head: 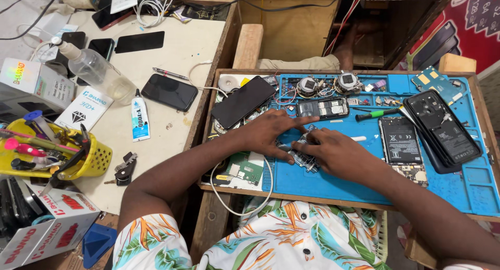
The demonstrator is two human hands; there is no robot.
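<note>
Both hands rest on a blue repair mat (333, 184) inside a wooden tray. My left hand (271, 133) lies flat with fingers spread, pressing on a small phone circuit board (304, 158). My right hand (333, 152) meets it from the right, fingertips pinching the same board. A black phone (242, 100) lies face down just above my left hand. Another opened phone part (323, 108) with metal shields sits above the hands.
An opened phone with its battery (398, 140) and a stack of black back covers (442, 126) lie at the right. A green-handled screwdriver (376, 114) is nearby. On the left table stand a glue tube (139, 119), spray bottle (96, 69), phones and a yellow tool basket (96, 160).
</note>
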